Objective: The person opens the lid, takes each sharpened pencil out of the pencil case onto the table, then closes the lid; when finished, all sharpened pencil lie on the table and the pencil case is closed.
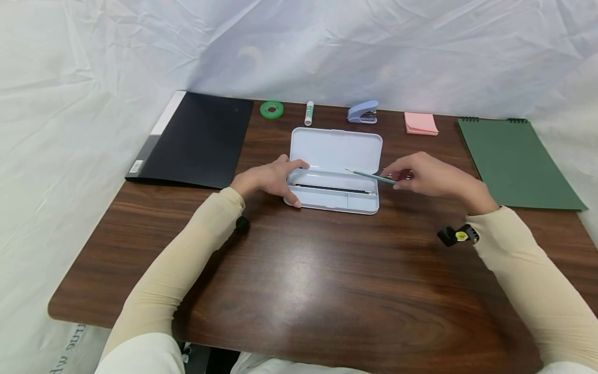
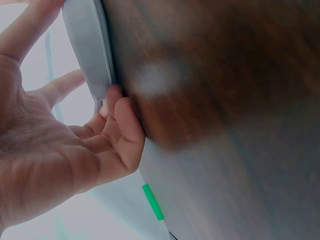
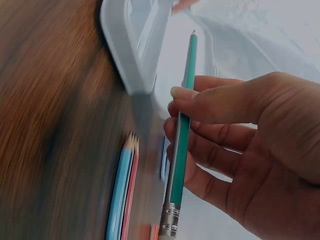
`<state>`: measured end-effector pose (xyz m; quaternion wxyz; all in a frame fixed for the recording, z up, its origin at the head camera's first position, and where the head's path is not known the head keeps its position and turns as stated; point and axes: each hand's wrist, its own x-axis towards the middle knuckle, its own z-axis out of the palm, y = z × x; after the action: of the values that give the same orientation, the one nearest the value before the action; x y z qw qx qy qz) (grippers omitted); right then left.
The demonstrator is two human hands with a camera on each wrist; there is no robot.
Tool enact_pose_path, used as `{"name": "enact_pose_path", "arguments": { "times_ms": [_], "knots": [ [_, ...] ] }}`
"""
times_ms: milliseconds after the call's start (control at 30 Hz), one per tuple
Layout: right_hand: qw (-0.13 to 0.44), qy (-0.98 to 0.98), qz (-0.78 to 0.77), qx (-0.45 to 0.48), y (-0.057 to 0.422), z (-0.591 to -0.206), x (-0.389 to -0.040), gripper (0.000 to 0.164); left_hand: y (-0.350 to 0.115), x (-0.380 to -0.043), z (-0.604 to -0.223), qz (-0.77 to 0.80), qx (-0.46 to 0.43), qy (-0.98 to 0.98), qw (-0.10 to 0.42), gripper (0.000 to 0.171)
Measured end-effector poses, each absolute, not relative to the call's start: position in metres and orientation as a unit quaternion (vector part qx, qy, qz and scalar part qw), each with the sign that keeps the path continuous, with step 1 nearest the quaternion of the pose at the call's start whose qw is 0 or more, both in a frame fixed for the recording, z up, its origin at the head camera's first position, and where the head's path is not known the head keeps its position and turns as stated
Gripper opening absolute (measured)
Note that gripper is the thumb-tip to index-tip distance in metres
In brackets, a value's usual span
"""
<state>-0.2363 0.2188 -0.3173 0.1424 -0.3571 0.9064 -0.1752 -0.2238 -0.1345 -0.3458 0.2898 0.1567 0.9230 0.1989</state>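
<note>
A white pencil case (image 1: 363, 202) lies with its lid (image 1: 336, 148) raised at the back. Inside, a dark pencil (image 1: 334, 188) runs lengthwise. My left hand (image 1: 275, 179) grips the case's left end, thumb at the front edge and forefinger reaching over the back of the tray; in the left wrist view, other fingers curl against the case's side. My right hand (image 1: 422, 174) pinches a green pencil (image 3: 183, 145) between thumb and fingers. Its sharpened point is over the case's right part, and a metal band circles its other end. Several blue and red pencils (image 3: 121, 190) lie below the right hand.
Along the back stand green tape (image 1: 272, 109), a glue stick (image 1: 309, 113), a blue stapler (image 1: 363, 112) and pink sticky notes (image 1: 420, 123). A black folder (image 1: 201, 140) lies left, a green spiral pad (image 1: 520, 163) right. Brown tabletop (image 1: 299, 291) spreads in front.
</note>
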Motion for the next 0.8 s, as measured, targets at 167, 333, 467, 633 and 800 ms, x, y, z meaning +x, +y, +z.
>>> {"name": "enact_pose_path", "arguments": {
  "times_ms": [167, 333, 467, 633, 800],
  "knots": [
    [0.131, 0.919, -0.169, -0.332, 0.245, -0.321, -0.235, 0.027, -0.135, -0.224, -0.347, 0.200, 0.157, 0.924, 0.287, 0.099],
    [0.124, 0.932, -0.157, -0.303, 0.266, -0.324, -0.233, 0.026, -0.135, -0.224, -0.347, 0.199, 0.158, 0.923, 0.289, 0.099],
    [0.125, 0.942, -0.150, -0.274, 0.278, -0.327, -0.231, 0.026, -0.135, -0.224, -0.347, 0.198, 0.160, 0.923, 0.288, 0.098],
    [0.131, 0.948, -0.140, -0.255, 0.289, -0.335, -0.232, 0.027, -0.136, -0.224, -0.347, 0.199, 0.160, 0.924, 0.286, 0.099],
    [0.128, 0.947, -0.136, -0.261, 0.296, -0.347, -0.235, 0.026, -0.135, -0.224, -0.347, 0.203, 0.158, 0.923, 0.285, 0.099]
  ]
}}
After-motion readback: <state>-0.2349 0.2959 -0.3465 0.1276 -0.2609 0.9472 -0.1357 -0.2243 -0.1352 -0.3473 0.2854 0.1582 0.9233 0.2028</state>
